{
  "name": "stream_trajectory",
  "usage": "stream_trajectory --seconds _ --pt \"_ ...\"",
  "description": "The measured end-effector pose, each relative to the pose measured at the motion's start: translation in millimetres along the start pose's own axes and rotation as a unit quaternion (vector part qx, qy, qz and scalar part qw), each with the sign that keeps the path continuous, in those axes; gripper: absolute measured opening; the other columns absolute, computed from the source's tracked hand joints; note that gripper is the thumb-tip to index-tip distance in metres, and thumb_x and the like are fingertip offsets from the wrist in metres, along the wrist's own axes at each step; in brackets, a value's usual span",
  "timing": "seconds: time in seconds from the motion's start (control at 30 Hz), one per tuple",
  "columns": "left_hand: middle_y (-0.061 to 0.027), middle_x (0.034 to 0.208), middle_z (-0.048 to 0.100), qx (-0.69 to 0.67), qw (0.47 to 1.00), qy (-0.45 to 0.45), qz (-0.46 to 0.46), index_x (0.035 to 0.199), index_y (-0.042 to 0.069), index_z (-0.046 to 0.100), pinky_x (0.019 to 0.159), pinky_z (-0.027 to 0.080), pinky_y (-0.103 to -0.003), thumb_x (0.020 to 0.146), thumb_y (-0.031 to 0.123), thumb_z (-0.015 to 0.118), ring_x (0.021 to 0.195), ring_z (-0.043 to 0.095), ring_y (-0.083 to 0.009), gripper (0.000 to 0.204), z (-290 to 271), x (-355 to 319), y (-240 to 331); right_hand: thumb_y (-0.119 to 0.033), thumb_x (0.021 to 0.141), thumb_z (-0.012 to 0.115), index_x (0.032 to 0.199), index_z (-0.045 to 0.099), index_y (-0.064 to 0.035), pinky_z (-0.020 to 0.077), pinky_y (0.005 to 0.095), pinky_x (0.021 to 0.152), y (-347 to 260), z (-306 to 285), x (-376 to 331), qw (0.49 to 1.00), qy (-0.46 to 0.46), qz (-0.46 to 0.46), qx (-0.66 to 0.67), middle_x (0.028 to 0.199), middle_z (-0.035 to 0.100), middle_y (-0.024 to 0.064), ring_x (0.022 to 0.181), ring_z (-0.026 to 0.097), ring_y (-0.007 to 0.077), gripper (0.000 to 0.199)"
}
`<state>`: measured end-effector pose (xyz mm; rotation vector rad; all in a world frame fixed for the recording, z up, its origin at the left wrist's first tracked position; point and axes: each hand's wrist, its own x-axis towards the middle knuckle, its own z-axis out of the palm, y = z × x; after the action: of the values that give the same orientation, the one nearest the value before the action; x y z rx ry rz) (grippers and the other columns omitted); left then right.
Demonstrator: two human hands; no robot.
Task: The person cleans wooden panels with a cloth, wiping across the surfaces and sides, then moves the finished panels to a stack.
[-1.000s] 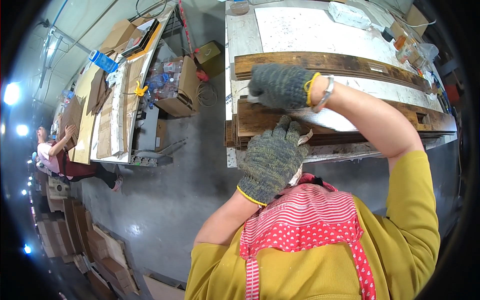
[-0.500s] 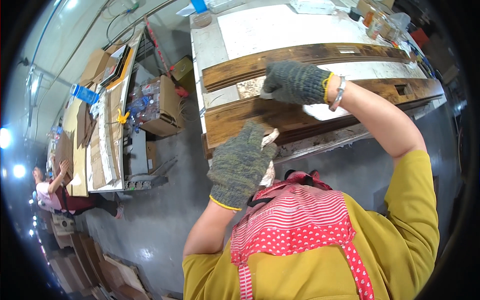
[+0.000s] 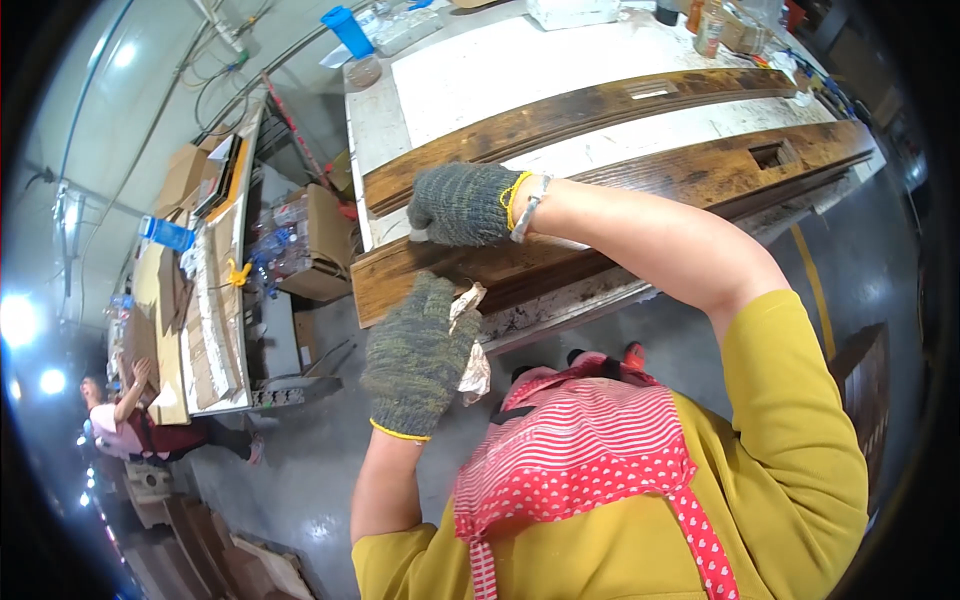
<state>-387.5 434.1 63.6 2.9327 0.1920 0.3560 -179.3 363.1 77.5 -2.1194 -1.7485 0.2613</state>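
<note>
My right hand [image 3: 462, 205], in a dark grey knitted glove, is closed over the near dark-brown wooden board [image 3: 640, 190], close to its left end. A small pale piece shows under its fingertips; I cannot make out what it is. My left hand [image 3: 418, 350], in a similar glove, rests against the board's near left edge, with its fingers over the top. A crumpled whitish rag [image 3: 475, 372] sticks out between its thumb and fingers. Behind lies a second brown board [image 3: 560, 115], roughly parallel. The near board has a rectangular cutout [image 3: 771, 155] toward its right end.
Both boards lie on a white-topped worktable [image 3: 470, 65]. A blue cup [image 3: 348, 32] stands at its far left; jars [image 3: 708, 30] stand at the far right. On the left, a side table [image 3: 215, 370] holds cardboard strips, beside a carton [image 3: 325, 240] of plastic bottles. Another person [image 3: 125, 410] stands there.
My right hand has slid leftward along the near board toward its left end. My left hand stays by the board's edge with the rag. The whole view has shifted slightly.
</note>
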Motion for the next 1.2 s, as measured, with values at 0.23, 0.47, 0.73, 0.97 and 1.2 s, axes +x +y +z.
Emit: stream_trajectory --seconds 0.23,0.47,0.73,0.97,1.2 --pt "-0.0166 0.112 0.066 -0.005 0.999 -0.017 -0.046 0.112 0.007 0.063 0.081 0.052 -0.044 0.089 0.035 0.066 0.095 0.065 -0.0362 0.037 -3.4 -3.6 4.8 -0.016 0.092 0.06 0.085 0.075 -0.0041 0.054 0.0388 0.067 12.3 -38.0 -21.2 0.989 -0.122 0.013 -0.077 0.069 0.067 0.012 0.065 0.066 0.0223 0.021" --pt "-0.0171 0.114 0.066 0.004 0.999 -0.042 -0.03 0.114 0.008 0.064 0.08 0.052 -0.044 0.089 0.035 0.066 0.094 0.065 -0.0369 0.037 -4.2 -1.0 3.1 -0.02 0.087 0.063 0.084 0.072 -0.0026 0.0533 0.0409 0.075 -3.3 -0.9 17.0 0.996 -0.039 -0.05 -0.064 0.084 0.065 0.0153 0.08 0.066 0.0283 0.02" --pt "-0.0137 0.12 0.065 0.073 0.943 -0.093 0.31 0.128 0.017 0.064 0.08 0.055 -0.04 0.088 0.013 0.063 0.101 0.067 -0.0324 0.04 -39.5 15.2 -41.7 -0.02 0.091 0.066 0.086 0.074 -0.0049 0.05 0.0375 0.082 81.4 -71.0 -126.6 0.99 -0.062 0.12 -0.048 0.088 0.064 0.0098 0.086 0.06 0.0228 0.018" --pt "-0.021 0.096 0.067 0.072 0.958 -0.258 0.102 0.1 0.004 0.067 0.084 0.049 -0.046 0.099 0.043 0.047 0.092 0.062 -0.0405 0.044 -45.0 114.9 -5.7 -0.028 0.092 0.064 0.093 0.074 -0.0068 0.0505 0.039 0.088 51.7 -31.0 -66.2 0.998 -0.017 0.052 0.011 0.098 0.066 0.0125 0.093 0.065 0.0279 0.024" --pt "-0.0207 0.101 0.068 0.088 0.945 -0.3 0.092 0.102 0.005 0.069 0.087 0.049 -0.047 0.099 0.044 0.046 0.096 0.063 -0.0393 0.045 -24.3 124.9 -7.2 -0.018 0.091 0.065 0.081 0.071 -0.0058 0.0531 0.0359 0.081 100.2 -84.0 -171.0 0.98 -0.037 0.177 -0.078 0.086 0.061 0.01 0.084 0.062 0.0229 0.017"
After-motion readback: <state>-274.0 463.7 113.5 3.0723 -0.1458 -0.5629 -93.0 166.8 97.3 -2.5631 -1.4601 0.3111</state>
